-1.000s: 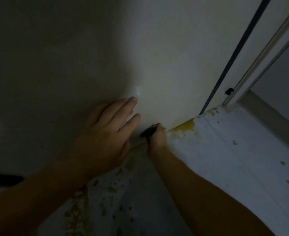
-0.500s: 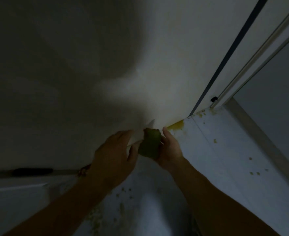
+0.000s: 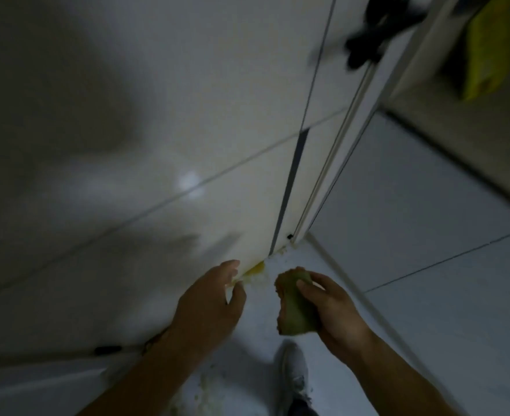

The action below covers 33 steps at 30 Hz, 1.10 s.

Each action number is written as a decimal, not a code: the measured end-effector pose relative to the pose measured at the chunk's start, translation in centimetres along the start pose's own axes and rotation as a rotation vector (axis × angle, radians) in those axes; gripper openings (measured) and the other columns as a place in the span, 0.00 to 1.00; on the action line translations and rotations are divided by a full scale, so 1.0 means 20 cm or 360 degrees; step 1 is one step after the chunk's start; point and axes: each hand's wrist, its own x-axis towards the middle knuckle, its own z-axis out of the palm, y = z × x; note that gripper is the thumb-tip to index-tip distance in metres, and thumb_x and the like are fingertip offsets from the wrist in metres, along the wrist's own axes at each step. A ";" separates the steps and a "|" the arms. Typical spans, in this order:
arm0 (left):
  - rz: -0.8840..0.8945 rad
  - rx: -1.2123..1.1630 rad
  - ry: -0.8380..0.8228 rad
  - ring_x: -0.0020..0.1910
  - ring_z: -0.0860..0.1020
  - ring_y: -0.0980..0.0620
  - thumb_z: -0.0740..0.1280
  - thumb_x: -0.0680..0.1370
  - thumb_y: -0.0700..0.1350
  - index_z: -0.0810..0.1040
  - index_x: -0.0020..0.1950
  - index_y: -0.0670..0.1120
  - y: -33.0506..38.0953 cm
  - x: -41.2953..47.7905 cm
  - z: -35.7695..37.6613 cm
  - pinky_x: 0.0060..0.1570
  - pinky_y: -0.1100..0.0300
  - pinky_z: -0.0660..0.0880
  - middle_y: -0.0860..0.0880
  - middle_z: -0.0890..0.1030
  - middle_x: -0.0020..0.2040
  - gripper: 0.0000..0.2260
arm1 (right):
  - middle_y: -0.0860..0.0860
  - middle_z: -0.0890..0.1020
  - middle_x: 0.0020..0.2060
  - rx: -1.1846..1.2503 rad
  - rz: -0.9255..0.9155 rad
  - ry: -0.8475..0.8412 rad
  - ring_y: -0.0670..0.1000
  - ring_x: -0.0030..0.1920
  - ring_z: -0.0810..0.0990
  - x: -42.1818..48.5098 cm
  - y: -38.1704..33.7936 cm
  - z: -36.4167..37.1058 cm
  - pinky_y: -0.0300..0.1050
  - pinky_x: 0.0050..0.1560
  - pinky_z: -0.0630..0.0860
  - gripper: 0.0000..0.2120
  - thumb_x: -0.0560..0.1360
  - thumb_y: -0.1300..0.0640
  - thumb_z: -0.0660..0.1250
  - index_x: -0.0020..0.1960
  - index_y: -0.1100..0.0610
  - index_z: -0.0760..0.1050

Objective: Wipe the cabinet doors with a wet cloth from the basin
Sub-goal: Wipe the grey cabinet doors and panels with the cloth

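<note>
Green cloth (image 3: pixel 296 304) (brownish edge), white cabinet door (image 3: pixel 187 130), yellow stain (image 3: pixel 255 269).

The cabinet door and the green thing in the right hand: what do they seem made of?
The cabinet door looks like a smooth, glossy white panel, perhaps laminate: it mirrors a light spot. The green cloth in the right hand looks soft, matte, fabric or sponge; blur leaves it open.
</note>
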 end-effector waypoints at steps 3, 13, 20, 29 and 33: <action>0.0145 -0.0124 0.0024 0.63 0.76 0.60 0.65 0.82 0.50 0.72 0.75 0.51 0.33 0.03 -0.20 0.62 0.65 0.71 0.57 0.79 0.66 0.20 | 0.59 0.87 0.46 -0.0104 -0.0142 0.0081 0.60 0.46 0.86 -0.29 -0.41 -0.05 0.59 0.52 0.84 0.06 0.81 0.63 0.66 0.55 0.60 0.80; 0.0562 -0.0230 0.0375 0.67 0.74 0.54 0.62 0.84 0.47 0.70 0.75 0.49 1.34 0.43 -0.51 0.68 0.54 0.73 0.52 0.76 0.69 0.19 | 0.58 0.86 0.52 -0.0202 -0.0648 0.0175 0.61 0.54 0.84 -0.24 -1.52 -0.24 0.61 0.56 0.82 0.07 0.81 0.57 0.68 0.58 0.56 0.81; 0.0362 0.0124 0.0302 0.68 0.74 0.43 0.50 0.81 0.55 0.66 0.78 0.41 1.67 0.75 -0.38 0.68 0.48 0.72 0.42 0.76 0.69 0.29 | 0.53 0.85 0.51 -0.0449 -0.0756 0.0053 0.55 0.53 0.84 0.15 -1.94 -0.29 0.49 0.50 0.81 0.04 0.81 0.55 0.68 0.53 0.52 0.82; 0.0151 -0.0088 0.0184 0.78 0.61 0.49 0.48 0.81 0.60 0.56 0.83 0.49 1.68 0.81 -0.21 0.80 0.44 0.55 0.48 0.65 0.78 0.32 | 0.50 0.84 0.50 -0.0722 -0.0705 -0.0191 0.49 0.49 0.83 0.32 -2.02 -0.30 0.40 0.45 0.81 0.04 0.81 0.55 0.68 0.56 0.50 0.81; 0.0131 -0.0190 0.0287 0.68 0.69 0.56 0.53 0.81 0.60 0.64 0.79 0.50 1.69 0.80 -0.18 0.75 0.49 0.64 0.50 0.73 0.69 0.28 | 0.53 0.84 0.51 -0.0712 -0.0704 -0.0219 0.53 0.50 0.83 0.34 -2.01 -0.31 0.48 0.51 0.83 0.05 0.80 0.56 0.70 0.55 0.52 0.82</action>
